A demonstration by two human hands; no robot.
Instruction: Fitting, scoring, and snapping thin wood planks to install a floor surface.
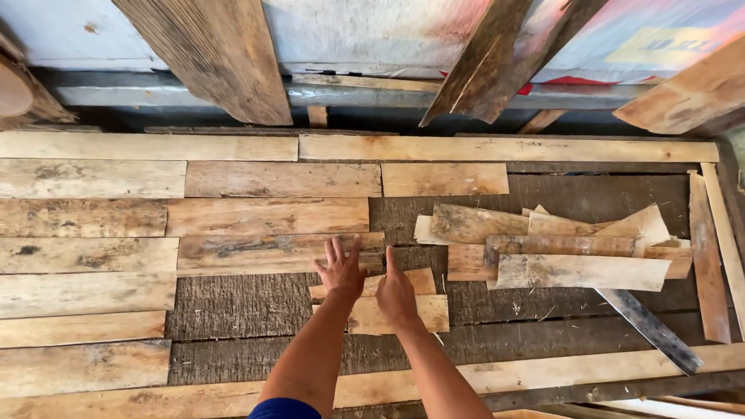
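My left hand (340, 271) lies flat with fingers spread on the end of a long pale plank (257, 252) laid among other planks. My right hand (395, 294) rests beside it, on top of two short wood pieces (422, 281), the lower one (427, 313) wider. Both hands press down on wood; neither grips anything visibly. The planks lie on a dark, rough wooden surface (251, 303).
Rows of pale planks (74, 273) fill the left side. A loose pile of short boards (559, 252) sits to the right, with a dark metal strip (650, 330) below it. Long boards (206, 49) lean against the back wall. A long plank (146, 404) borders the near edge.
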